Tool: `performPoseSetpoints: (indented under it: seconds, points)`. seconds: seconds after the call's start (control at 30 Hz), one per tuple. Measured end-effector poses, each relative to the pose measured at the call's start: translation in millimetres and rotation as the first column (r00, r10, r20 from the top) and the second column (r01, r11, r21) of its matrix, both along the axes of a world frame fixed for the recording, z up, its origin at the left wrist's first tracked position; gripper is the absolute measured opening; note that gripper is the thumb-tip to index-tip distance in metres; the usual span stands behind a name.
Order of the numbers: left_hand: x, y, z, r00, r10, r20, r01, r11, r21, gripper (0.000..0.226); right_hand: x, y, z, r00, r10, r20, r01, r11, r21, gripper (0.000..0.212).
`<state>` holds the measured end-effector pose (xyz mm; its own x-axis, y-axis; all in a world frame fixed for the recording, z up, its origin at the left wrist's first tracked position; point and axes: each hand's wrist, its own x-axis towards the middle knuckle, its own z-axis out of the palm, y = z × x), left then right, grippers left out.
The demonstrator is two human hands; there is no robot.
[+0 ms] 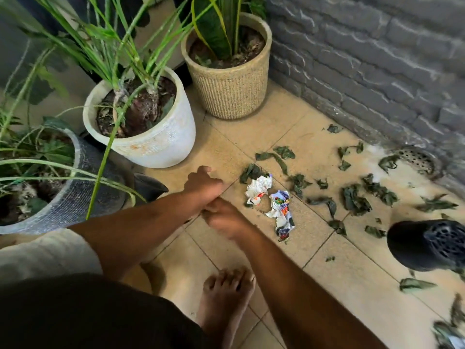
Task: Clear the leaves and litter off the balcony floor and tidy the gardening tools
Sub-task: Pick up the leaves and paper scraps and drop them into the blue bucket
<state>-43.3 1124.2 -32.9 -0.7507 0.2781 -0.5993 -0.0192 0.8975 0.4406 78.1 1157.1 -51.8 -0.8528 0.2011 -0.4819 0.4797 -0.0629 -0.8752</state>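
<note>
My grip holds nothing that I can make out: my left hand (pixel 201 183) reaches across the middle of the frame with its fingers curled, my right hand (pixel 221 217) sits just under its wrist, touching it, and blur keeps me from telling how the right fingers lie. Neither hand is on the litter.

I judge the clearing barely begun. Two crumpled scraps of printed paper (pixel 270 201) lie on the floor tiles (pixel 314 243) just right of my hands, and wilted leaves (pixel 354 200) are scattered from there toward the right edge, up to the floor drain (pixel 417 159) by the grey brick wall (pixel 377 59). More leaves sit in the lower right corner. A dark perforated nozzle, perhaps of a watering can (pixel 427 244), shows at the right edge and is not put away. Three plant pots (pixel 151 137) stand upper left.
</note>
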Motion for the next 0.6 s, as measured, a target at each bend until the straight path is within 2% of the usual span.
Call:
performPoseSetpoints:
  seconds: [0.07, 0.13, 0.17, 0.2, 0.23, 0.27, 0.3, 0.33, 0.4, 0.47, 0.5, 0.53, 0.57, 0.6]
  points:
    - [-4, 1, -16, 0.998, 0.057, -0.015, -0.057, 0.998, 0.039, 0.072, 13, 24, 18, 0.994, -0.108, 0.030, 0.109, 0.994, -0.013, 0.033]
    - [-12, -9, -27, 0.999, 0.000, 0.036, 0.006, 0.985, -0.172, 0.072, 25, 44, 16, 0.975, -0.217, 0.045, 0.218, 0.976, -0.006, 0.033]
    - [-30, -1, -40, 0.993, -0.070, -0.096, 0.063, 0.995, -0.078, 0.074, 32, 51, 17, 0.969, -0.240, 0.055, 0.240, 0.971, 0.016, 0.033]
    - [-24, 2, -48, 0.990, -0.099, -0.100, 0.086, 0.987, -0.134, 0.074, 36, 58, 11, 0.963, -0.265, 0.058, 0.264, 0.964, 0.025, 0.034]
    - [7, -23, -56, 0.982, -0.117, -0.147, 0.098, 0.987, -0.129, 0.069, 41, 64, 8, 0.955, -0.293, 0.054, 0.292, 0.956, 0.025, 0.035]
    - [53, -60, -71, 0.947, -0.232, -0.221, 0.225, 0.973, -0.057, 0.057, 45, 70, 6, 0.947, -0.320, 0.034, 0.320, 0.947, 0.014, 0.035]
    - [134, -100, -59, 0.892, -0.374, -0.253, 0.375, 0.926, -0.048, 0.044, 49, 77, 6, 0.933, -0.360, 0.014, 0.360, 0.932, 0.036, 0.035]
    - [155, -126, -96, 0.856, -0.427, -0.293, 0.423, 0.903, -0.080, 0.033, 54, 83, 5, 0.917, -0.399, 0.003, 0.398, 0.914, 0.075, 0.033]
    - [103, -108, -127, 0.872, -0.414, -0.261, 0.416, 0.908, -0.052, 0.023, 63, 94, 5, 0.882, -0.470, -0.006, 0.466, 0.873, 0.140, 0.028]
    - [-19, -22, -131, 0.898, -0.359, -0.254, 0.342, 0.933, -0.111, 0.052, 72, 107, 5, 0.858, -0.513, 0.011, 0.492, 0.829, 0.265, 0.028]
    - [-50, 13, -116, 0.920, -0.347, -0.183, 0.320, 0.934, -0.162, 0.057, 78, 113, 4, 0.853, -0.520, 0.057, 0.466, 0.805, 0.368, 0.028]
    - [-48, 30, -96, 0.964, -0.220, -0.147, 0.206, 0.973, -0.107, 0.052, 84, 120, 4, 0.832, -0.545, 0.106, 0.446, 0.771, 0.455, 0.026]
    - [-21, 22, -83, 0.955, -0.243, -0.169, 0.209, 0.958, -0.196, 0.047, 93, 126, 2, 0.792, -0.590, 0.156, 0.448, 0.736, 0.508, 0.023]
    - [-8, 41, -65, 0.936, -0.336, -0.103, 0.308, 0.925, -0.220, 0.049, 103, 131, -4, 0.751, -0.634, 0.185, 0.461, 0.704, 0.540, 0.020]
